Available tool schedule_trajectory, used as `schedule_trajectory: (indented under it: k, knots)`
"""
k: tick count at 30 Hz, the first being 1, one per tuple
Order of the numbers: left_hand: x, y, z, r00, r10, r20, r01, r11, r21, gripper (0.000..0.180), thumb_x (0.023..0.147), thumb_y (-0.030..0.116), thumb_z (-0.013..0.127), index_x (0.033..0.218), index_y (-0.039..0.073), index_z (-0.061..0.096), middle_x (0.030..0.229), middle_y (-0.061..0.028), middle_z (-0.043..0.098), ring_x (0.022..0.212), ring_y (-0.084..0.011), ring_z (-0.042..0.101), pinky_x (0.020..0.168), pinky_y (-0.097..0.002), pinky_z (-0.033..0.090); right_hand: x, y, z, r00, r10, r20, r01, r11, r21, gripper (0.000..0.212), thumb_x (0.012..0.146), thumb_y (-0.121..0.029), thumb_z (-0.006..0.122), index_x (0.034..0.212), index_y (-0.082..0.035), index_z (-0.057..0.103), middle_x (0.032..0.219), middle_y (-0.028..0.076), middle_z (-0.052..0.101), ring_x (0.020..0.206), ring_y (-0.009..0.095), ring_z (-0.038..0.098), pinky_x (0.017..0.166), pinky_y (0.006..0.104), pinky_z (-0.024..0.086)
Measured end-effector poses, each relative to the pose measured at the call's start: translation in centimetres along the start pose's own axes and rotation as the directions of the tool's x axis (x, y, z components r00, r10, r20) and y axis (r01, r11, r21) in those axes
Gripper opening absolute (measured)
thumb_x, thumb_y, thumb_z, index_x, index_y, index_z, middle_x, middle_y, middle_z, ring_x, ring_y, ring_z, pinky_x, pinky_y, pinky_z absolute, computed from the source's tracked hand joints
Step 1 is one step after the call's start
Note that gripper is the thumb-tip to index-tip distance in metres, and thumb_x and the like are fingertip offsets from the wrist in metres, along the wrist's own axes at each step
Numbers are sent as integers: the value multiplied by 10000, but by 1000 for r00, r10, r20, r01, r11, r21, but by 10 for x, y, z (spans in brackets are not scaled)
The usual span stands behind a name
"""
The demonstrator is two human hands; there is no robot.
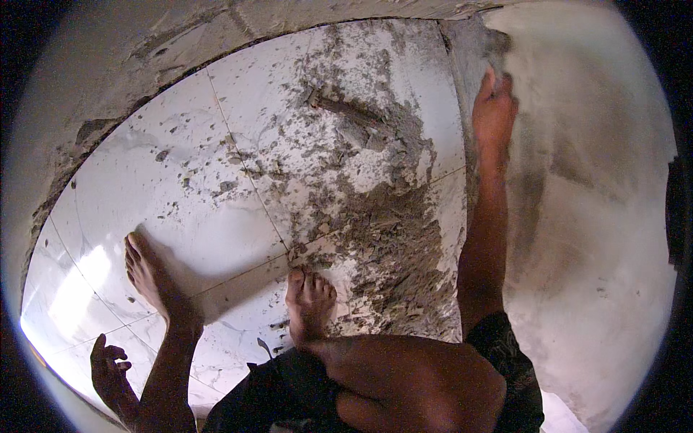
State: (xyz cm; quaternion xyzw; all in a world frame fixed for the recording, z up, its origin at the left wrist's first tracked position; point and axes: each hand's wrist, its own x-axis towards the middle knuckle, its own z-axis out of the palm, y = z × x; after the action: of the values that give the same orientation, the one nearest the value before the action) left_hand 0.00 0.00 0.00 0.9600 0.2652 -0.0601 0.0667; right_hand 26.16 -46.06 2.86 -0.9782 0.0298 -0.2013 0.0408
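My right arm stretches far ahead along the base of the wall (pixel 592 238). At its end, my right hand (pixel 494 119) is closed around a grey trowel-like tool (pixel 494 52), blurred and blending with the grey mortar in the far corner, so its exact shape is unclear. On the near left my left hand (pixel 108 368) hangs beside my left leg, fingers loosely bent and apart, holding nothing. Between the feet and the far edge, loose grey mortar (pixel 390 224) covers part of the white tiled floor (pixel 238 231). A long stick-like piece (pixel 346 110) lies in the mortar.
My bare left foot (pixel 148 274) and right foot (pixel 310 299) stand on the tiles. A rough cement wall (pixel 86 137) curves along the far and left side. Small mortar crumbs (pixel 227 186) are scattered over the tiles. Light glares off the left tiles.
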Motion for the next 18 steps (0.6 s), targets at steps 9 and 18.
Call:
schedule_trajectory:
  k: [9,18]
  knots:
    - [2,-2,-18,1000,7,-19,-5,993,117,326,879,9,448,1201,-35,422,1189,-219,507,1121,-362,493,962,-444,375,-12,-50,-8,995,99,-21,-99,995,-9,378,971,-319,461,1057,36,561,923,313,613,822,506,601,703,550,495]
    - [-2,-12,1,995,85,-55,-80,993,86,309,900,47,410,1198,-33,431,1183,-213,507,1135,-356,485,964,-436,369,-7,-47,-1,997,71,-15,-71,996,-60,452,976,-388,429,1103,40,502,838,348,610,847,530,585,709,564,476]
